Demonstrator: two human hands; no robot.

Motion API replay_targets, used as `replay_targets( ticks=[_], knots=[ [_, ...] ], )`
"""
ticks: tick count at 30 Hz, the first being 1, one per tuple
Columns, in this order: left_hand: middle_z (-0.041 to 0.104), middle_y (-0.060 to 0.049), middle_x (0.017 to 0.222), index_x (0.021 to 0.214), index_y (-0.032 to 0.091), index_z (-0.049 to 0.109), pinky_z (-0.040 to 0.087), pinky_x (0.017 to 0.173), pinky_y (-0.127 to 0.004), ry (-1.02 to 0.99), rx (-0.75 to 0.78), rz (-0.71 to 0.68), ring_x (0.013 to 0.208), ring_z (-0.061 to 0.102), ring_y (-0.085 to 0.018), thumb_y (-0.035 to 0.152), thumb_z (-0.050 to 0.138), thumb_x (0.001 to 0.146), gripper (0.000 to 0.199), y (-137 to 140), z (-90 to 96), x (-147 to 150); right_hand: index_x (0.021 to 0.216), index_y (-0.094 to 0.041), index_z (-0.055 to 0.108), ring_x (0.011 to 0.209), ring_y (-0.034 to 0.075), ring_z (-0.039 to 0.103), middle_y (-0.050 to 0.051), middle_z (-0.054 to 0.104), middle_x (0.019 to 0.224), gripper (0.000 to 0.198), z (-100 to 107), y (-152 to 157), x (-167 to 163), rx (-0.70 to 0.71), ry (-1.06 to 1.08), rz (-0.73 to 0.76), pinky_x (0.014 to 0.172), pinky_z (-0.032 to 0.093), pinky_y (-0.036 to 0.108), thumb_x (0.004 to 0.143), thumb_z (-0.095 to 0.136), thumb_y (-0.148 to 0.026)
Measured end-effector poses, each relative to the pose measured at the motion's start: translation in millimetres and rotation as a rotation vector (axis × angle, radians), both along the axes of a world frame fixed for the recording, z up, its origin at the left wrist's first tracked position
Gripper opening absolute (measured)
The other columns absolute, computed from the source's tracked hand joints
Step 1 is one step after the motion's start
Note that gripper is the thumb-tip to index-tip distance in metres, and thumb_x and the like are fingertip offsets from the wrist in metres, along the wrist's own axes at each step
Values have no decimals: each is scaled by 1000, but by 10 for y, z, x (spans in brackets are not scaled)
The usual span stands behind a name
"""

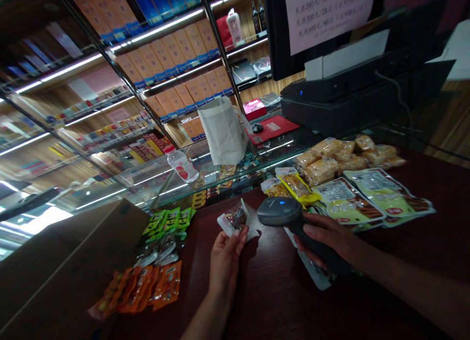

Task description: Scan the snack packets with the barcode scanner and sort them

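My left hand (228,256) pinches a small clear-and-white snack packet (235,220) with dark contents, held just above the dark red wooden counter (264,305). Wrapped around the handle of a black barcode scanner (281,211) is my right hand (330,234). A blue light glows on top of the scanner, and its head points left toward the packet, a short gap away. Under the scanner handle lies a pale flat packet (314,269), partly hidden by my right hand. Yellow snack packets (293,183) lie just behind the scanner.
Green packets (171,220), silvery packets (161,252) and orange packets (154,286) lie left, beside a cardboard box (73,266). Wrapped bread (326,158) and flat green-white pouches (348,200) lie right. Behind stand a white bag (223,132), a bottle (182,164) and a monitor (275,36).
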State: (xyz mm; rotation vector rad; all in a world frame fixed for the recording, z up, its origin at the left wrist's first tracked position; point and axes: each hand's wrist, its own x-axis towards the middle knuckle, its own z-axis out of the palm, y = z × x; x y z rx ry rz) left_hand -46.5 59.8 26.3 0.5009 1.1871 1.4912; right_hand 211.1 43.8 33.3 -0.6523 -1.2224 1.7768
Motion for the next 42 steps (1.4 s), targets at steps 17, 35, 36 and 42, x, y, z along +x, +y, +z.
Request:
replay_targets(
  ticks=[17,35,36,42],
  knots=[
    [78,-7,88,82,12,69,61,79,-23,-3,73,-2,83,75,-16,1,74,73,15,16,-51,-19,88,-16,60,42,6,53,1,65,75,38,-4,-14,-14,32,4,-3,38,39,16,88,65,-54],
    [76,-9,99,94,13,70,60,85,-25,86,125,-42,92,74,-18,8,77,73,23,-10,-18,12,81,-17,62,43,10,49,-3,57,57,39,53,-20,37,82,-44,25,41,37,20,91,59,-54],
    [77,-9,99,94,14,70,60,85,-24,89,128,-40,91,74,-18,8,77,72,23,-8,-18,12,81,-17,62,43,10,49,-3,56,55,39,49,-20,41,91,-43,33,41,37,20,92,59,-54],
    [77,-7,92,84,13,67,59,84,-24,65,147,-11,87,75,-16,5,77,71,18,37,-60,-19,84,-15,64,41,10,50,-3,58,54,38,53,-17,54,111,-4,38,41,36,20,92,61,-52]
  ],
)
